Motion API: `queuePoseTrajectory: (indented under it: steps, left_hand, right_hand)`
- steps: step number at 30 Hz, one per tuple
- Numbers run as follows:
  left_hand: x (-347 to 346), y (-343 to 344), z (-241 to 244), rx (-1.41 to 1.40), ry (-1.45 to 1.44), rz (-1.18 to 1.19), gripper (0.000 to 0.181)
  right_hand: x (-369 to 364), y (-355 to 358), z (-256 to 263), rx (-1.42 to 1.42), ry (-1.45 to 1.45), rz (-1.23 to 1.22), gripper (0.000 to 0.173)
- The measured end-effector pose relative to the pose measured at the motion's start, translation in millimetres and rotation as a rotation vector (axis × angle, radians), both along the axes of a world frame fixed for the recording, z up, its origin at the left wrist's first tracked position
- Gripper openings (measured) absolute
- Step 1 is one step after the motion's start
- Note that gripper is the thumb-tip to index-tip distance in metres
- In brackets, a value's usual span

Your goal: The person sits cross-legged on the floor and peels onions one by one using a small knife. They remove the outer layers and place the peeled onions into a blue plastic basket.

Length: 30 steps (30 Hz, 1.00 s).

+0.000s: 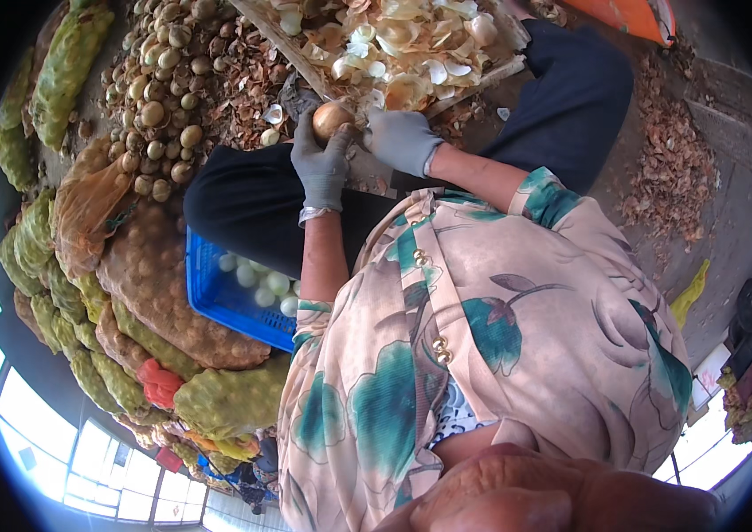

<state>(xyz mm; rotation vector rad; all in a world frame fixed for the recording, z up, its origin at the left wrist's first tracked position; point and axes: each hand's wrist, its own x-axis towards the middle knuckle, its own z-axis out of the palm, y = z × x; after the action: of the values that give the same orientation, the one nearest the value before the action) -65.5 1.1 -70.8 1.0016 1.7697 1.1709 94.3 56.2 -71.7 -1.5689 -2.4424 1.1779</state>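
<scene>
My left hand (325,159), in a grey glove, grips an unpeeled brown onion (332,122) between thumb and fingers. Close beside it on the right is my right hand (402,139), also gloved in grey, with its fingers curled near the onion; whether it holds a small tool cannot be told. Just beyond both hands stands a wooden-edged tray (476,86) heaped with pale onion skins (409,40). A blue plastic basket (198,292) with peeled white onions (264,284) sits beside my leg on the left.
Unpeeled onions (152,114) lie piled on the floor at upper left, near loose brown skins (246,86). Filled mesh sacks (176,286) crowd the left side. More skins (672,159) cover the floor at right, and an orange container or sack (629,14) lies at the top right.
</scene>
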Motion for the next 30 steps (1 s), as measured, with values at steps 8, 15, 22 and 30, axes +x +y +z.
queuePoseTrajectory:
  steps: [8, 15, 22, 30]
  left_hand:
    - [2, 0, 8, -0.029, -0.131, 0.045, 0.053]
    - [-7, 1, 3, -0.01, -0.229, 0.059, 0.055]
    - [14, -3, 103, 0.296, -0.514, 0.058, 0.061]
    - [25, 1, 112, 0.297, -0.603, 0.061, 0.061]
  right_hand:
    - [2, -11, 0, 0.044, -0.028, -0.029, 0.027]
    - [-12, 1, -3, 0.133, -0.099, 0.012, 0.021]
    - [21, 14, 47, 0.806, 0.347, 0.135, 0.021]
    - [89, 48, 28, 0.496, -0.038, -0.079, 0.023]
